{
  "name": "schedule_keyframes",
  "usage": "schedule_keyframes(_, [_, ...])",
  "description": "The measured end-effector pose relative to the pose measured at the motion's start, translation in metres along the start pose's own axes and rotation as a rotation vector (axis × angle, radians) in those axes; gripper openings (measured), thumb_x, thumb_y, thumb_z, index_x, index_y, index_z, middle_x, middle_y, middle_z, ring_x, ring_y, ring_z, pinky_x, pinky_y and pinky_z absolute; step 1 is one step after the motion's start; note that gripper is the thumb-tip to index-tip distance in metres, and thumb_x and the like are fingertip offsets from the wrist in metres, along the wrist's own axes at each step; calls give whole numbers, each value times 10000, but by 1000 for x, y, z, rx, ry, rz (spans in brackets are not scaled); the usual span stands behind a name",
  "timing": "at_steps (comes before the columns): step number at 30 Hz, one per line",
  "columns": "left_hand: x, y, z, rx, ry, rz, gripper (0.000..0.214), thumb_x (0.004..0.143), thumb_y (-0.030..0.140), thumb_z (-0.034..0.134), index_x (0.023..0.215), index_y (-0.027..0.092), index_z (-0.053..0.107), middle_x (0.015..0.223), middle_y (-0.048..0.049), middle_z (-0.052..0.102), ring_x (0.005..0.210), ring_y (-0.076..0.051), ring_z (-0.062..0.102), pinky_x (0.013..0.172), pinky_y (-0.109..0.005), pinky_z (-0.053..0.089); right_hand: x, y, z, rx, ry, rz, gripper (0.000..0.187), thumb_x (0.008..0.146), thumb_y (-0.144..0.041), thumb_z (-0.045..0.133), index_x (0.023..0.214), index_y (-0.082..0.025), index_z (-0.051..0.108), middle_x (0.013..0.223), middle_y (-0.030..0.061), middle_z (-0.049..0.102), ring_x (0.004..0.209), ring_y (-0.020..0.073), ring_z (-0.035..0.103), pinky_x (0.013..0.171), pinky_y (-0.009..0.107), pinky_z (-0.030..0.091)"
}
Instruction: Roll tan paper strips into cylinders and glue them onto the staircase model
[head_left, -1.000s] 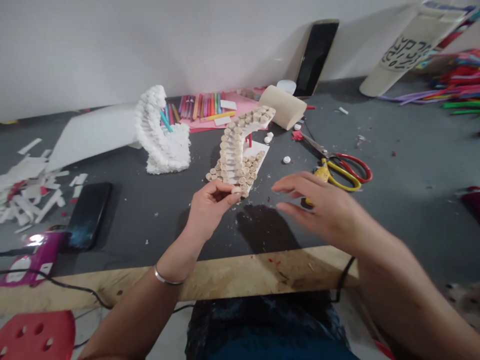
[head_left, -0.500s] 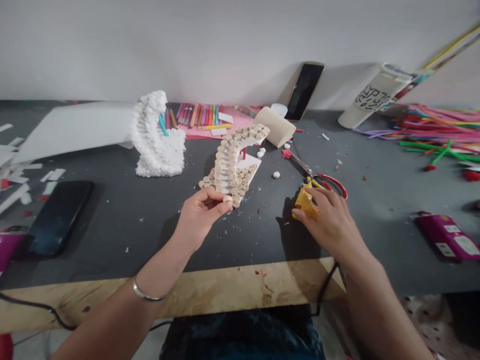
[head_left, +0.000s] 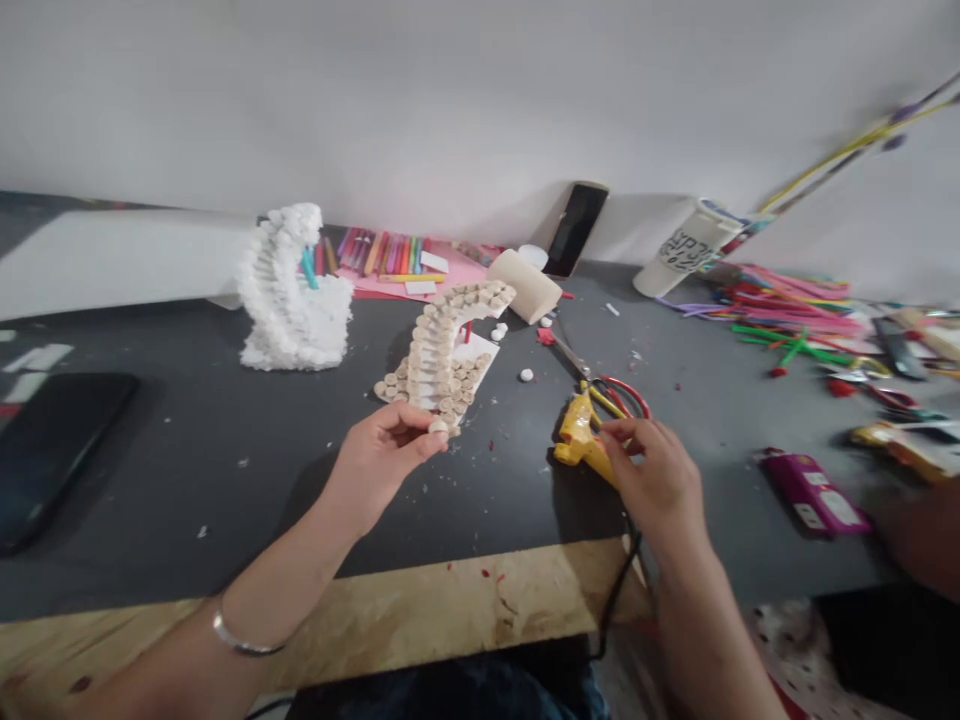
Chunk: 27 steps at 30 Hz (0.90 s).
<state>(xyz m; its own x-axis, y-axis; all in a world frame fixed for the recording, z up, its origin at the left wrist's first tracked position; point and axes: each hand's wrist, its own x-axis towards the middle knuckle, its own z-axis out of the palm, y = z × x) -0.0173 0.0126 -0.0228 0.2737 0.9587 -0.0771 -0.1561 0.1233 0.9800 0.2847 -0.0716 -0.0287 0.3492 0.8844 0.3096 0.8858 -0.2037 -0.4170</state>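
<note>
Beige staircase model [head_left: 431, 365] at frame centre; at its near edge, the left hand [head_left: 375, 468] pinches a small pale disc [head_left: 438, 427]. Right of centre, the right hand [head_left: 661, 485] grips a yellow glue gun [head_left: 577, 430], beside scissors [head_left: 579, 366]. Left of centre stands a white model [head_left: 292, 315].

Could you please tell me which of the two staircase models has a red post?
The beige staircase model on the right, edged with round discs; the white staircase model has a teal post.
</note>
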Motion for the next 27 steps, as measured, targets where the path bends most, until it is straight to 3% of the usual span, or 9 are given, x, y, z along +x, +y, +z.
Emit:
schedule_keyframes(4, [2, -2, -2, 26, 14, -5, 149, 701, 273, 805, 760, 203, 687, 710, -2, 703, 677, -134, 673, 636, -246, 543, -10, -4, 3, -16, 45, 42, 314, 903, -466, 524, 814, -200, 664, 703, 45, 623, 671, 206, 555, 660, 334, 438])
schedule_keyframes(7, [2, -3, -2, 31, 14, -2, 142, 705, 273, 800, 754, 206, 685, 698, 1, 697, 678, -135, 672, 633, -246, 540, -13, -2, 8, -83, 59, -59, 280, 903, -443, 544, 916, -191, 665, 902, 101, 669, 845, 253, 569, 767, 382, 461])
schedule_keyframes(10, [2, -2, 0, 32, 16, 2, 137, 704, 268, 797, 747, 206, 684, 699, -1, 693, 676, -139, 670, 637, -258, 545, -14, 4, 11, -109, -35, -142, 332, 903, -447, 550, 1088, -184, 634, 1098, 144, 652, 984, 298, 555, 855, 447, 464])
schedule_keyframes(15, [1, -1, 1, -12, 12, -15, 145, 697, 269, 803, 753, 204, 686, 708, 1, 693, 676, -133, 669, 651, -258, 547, -17, 15, 11, -85, -171, -204, 356, 898, -326, 509, 1222, -188, 564, 1184, 153, 604, 1056, 300, 566, 923, 481, 469])
schedule_keyframes(18, [0, -3, 2, -36, -11, -12, 145, 698, 269, 801, 744, 203, 680, 712, -4, 698, 680, -142, 674, 670, -282, 559, -12, 15, 13, -149, -207, -207, 379, 833, -277, 522, 1193, -170, 569, 1174, 167, 597, 1097, 321, 559, 921, 484, 473])
schedule_keyframes(20, [-1, -4, 3, -45, -25, -10, 143, 702, 267, 796, 742, 204, 674, 718, -6, 704, 687, -145, 678, 683, -291, 563, -6, 12, 13, -170, -234, -136, 359, 770, -280, 561, 1103, -150, 592, 1076, 165, 626, 1038, 327, 589, 871, 465, 491])
schedule_keyframes(23, [-1, -4, 4, -45, -19, -16, 151, 699, 265, 794, 748, 199, 667, 722, -7, 710, 686, -140, 678, 679, -282, 559, 1, 2, 7, -12, -249, -5, 370, 730, -307, 603, 1074, -173, 572, 962, 117, 660, 862, 279, 633, 739, 406, 507])
schedule_keyframes(27, [-1, -1, 3, -37, 46, -6, 184, 662, 259, 803, 744, 185, 656, 729, -8, 709, 696, -137, 671, 679, -275, 556, 1, -23, -7, 522, -297, 56, 286, 843, -409, 577, 1049, -215, 538, 775, 31, 626, 615, 176, 571, 554, 308, 454])
